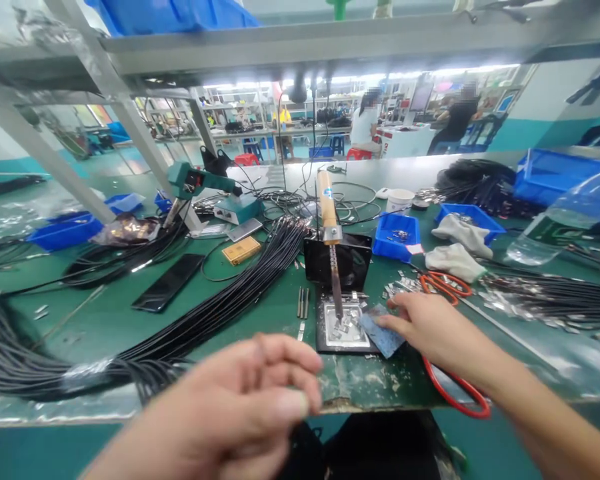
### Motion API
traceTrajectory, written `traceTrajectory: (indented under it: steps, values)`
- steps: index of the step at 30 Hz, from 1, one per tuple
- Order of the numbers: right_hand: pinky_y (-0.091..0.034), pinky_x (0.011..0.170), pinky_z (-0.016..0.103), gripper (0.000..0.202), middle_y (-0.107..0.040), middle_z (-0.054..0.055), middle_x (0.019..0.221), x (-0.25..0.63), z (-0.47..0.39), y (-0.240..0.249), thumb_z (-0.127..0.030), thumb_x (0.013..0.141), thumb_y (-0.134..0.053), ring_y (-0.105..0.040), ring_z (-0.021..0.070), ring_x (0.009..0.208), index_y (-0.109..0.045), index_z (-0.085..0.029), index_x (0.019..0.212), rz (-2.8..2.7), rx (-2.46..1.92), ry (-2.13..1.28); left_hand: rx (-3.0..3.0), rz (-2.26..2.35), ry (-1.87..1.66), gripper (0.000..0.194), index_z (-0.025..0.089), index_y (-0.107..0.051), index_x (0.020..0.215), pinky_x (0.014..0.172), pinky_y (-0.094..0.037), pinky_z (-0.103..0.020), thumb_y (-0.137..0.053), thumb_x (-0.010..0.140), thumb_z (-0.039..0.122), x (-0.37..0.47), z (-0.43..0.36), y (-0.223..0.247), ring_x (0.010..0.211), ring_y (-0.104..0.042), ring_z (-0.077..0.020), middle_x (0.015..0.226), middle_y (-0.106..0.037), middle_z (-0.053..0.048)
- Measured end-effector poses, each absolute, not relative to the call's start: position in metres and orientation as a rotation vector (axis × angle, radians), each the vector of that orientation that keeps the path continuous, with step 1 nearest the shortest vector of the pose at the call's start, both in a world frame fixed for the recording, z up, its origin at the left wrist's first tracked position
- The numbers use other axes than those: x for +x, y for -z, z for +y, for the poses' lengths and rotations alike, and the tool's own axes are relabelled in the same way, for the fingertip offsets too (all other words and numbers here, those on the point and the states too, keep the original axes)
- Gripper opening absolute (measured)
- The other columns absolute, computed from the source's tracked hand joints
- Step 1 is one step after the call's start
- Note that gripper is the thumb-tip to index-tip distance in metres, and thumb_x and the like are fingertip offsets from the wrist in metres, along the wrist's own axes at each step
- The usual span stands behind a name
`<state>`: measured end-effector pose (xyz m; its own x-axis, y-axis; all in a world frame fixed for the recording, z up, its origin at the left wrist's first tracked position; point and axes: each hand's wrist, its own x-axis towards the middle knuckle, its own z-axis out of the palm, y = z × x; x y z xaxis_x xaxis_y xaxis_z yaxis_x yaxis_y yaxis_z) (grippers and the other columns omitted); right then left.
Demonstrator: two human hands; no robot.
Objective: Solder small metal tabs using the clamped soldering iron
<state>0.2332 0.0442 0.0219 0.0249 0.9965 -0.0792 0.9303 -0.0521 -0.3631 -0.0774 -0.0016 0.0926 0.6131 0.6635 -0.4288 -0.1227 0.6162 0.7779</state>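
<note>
My right hand (pixel 423 323) pinches a small blue-grey pad (pixel 384 332) at the right side of a metal tray (pixel 347 339) that holds small silvery pieces. My left hand (pixel 260 407) hovers in front of the bench edge, fingers curled and apart, with nothing visible between them. A wooden-handled soldering iron (pixel 329 207) stands upright, its tip pointing down into the tray. Behind it is a black fan-like frame (pixel 339 261). More small metal pieces (pixel 403 287) lie just beyond my right hand.
A thick bundle of black cables (pixel 230 293) crosses the left side, near a phone (pixel 169 283). Red-handled scissors (pixel 455 393) lie at right by white gloves (pixel 455 262). Blue bins (pixel 397 237) stand behind. A metal shelf beam (pixel 300 50) spans overhead; people sit in the background.
</note>
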Motion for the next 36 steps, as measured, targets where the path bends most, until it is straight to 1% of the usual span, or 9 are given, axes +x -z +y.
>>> traceTrajectory:
  steps: [5, 8, 12, 14, 17, 19, 24, 31, 36]
  values:
    - [-0.037, 0.066, 0.033, 0.024, -0.069, 0.007, 0.081, 0.229, 0.048, -0.018, -0.039, 0.090, -0.062, -0.061, 0.0235, 0.077, -0.063, -0.019, 0.078, -1.988, -2.034, -0.544, 0.743, 0.586, -0.540, 0.028, 0.017, -0.060, 0.109, 0.038, -0.020, -0.014, -0.076, 0.086, 0.022, -0.031, -0.014, -0.031, 0.042, -0.036, 0.0054, 0.100, -0.055, -0.003]
    - [-0.040, 0.068, 0.032, 0.020, -0.070, 0.005, 0.086, 0.230, 0.049, -0.017, -0.039, 0.086, -0.065, -0.062, 0.0223, 0.078, -0.063, -0.020, 0.082, -1.916, -1.969, -0.565, 0.748, 0.656, -0.598, 0.032, 0.017, -0.058, 0.109, 0.038, -0.021, -0.014, -0.078, 0.084, 0.022, -0.035, -0.016, -0.023, 0.041, -0.036, 0.0061, 0.101, -0.055, -0.001]
    - [-0.042, 0.066, 0.033, 0.022, -0.067, 0.002, 0.073, 0.231, 0.046, -0.013, -0.042, 0.084, -0.063, -0.060, 0.0210, 0.069, -0.060, -0.022, 0.076, -1.777, -1.939, -0.593, 0.753, 0.761, -0.632, 0.036, 0.017, -0.057, 0.108, 0.039, -0.018, -0.015, -0.080, 0.082, 0.024, -0.037, -0.016, -0.026, 0.040, -0.030, 0.0066, 0.098, -0.056, -0.001]
    - [-0.045, 0.068, 0.032, 0.023, -0.069, 0.001, 0.080, 0.233, 0.039, -0.013, -0.045, 0.083, -0.063, -0.063, 0.0203, 0.073, -0.064, -0.022, 0.088, -1.683, -1.918, -0.609, 0.779, 0.802, -0.626, 0.038, 0.019, -0.057, 0.108, 0.039, -0.014, -0.017, -0.081, 0.081, 0.028, -0.036, -0.014, -0.028, 0.039, -0.026, 0.0057, 0.091, -0.056, 0.000]
    - [-0.050, 0.065, 0.032, 0.049, -0.072, 0.003, 0.095, 0.232, 0.021, -0.016, -0.061, 0.081, -0.061, -0.066, 0.0200, 0.074, -0.067, -0.024, 0.113, -1.542, -1.905, -0.654, 0.817, 0.826, -0.585, 0.039, 0.022, -0.058, 0.111, 0.040, -0.010, -0.018, -0.081, 0.082, 0.033, -0.035, -0.011, -0.027, 0.039, -0.021, 0.0017, 0.064, -0.043, 0.006]
    - [-0.048, 0.056, 0.033, 0.062, -0.073, 0.006, 0.087, 0.225, 0.006, -0.017, -0.070, 0.075, -0.063, -0.066, 0.0217, 0.064, -0.070, -0.020, 0.110, -1.445, -1.889, -0.822, 0.841, 0.823, -0.566, 0.040, 0.021, -0.056, 0.117, 0.040, -0.011, -0.018, -0.078, 0.084, 0.030, -0.034, -0.010, -0.026, 0.040, -0.020, -0.0005, 0.056, -0.034, 0.009]
    - [-0.055, 0.067, 0.031, 0.056, -0.074, 0.009, 0.091, 0.193, -0.006, -0.006, -0.061, 0.082, -0.066, -0.070, 0.0235, 0.079, -0.068, -0.016, 0.114, -1.295, -1.668, -1.187, 0.856, 0.842, -0.555, 0.050, 0.017, -0.051, 0.127, 0.042, -0.010, -0.019, -0.076, 0.086, 0.032, -0.030, -0.008, -0.027, 0.042, -0.019, -0.0009, 0.059, -0.036, 0.008]
    - [-0.048, 0.070, 0.035, 0.042, -0.072, 0.005, 0.089, 0.165, 0.016, -0.007, -0.057, 0.082, -0.064, -0.065, 0.0222, 0.073, -0.074, -0.022, 0.103, -1.269, -1.718, -0.912, 0.953, 1.049, -0.682, 0.054, 0.018, -0.051, 0.133, 0.046, -0.012, -0.022, -0.073, 0.088, 0.036, -0.027, 0.005, -0.035, 0.049, -0.021, -0.0032, 0.067, -0.034, 0.007]
    - [-0.031, 0.047, 0.030, 0.046, -0.051, 0.000, 0.054, 0.162, 0.000, -0.012, -0.062, 0.083, -0.061, -0.042, 0.0171, 0.050, -0.073, -0.024, 0.105, -1.269, -1.753, -0.835, 1.136, 1.143, -0.581, 0.061, 0.025, -0.046, 0.141, 0.049, -0.019, -0.023, -0.070, 0.090, 0.049, -0.033, 0.000, -0.037, 0.055, -0.026, -0.0077, 0.063, -0.034, 0.006]
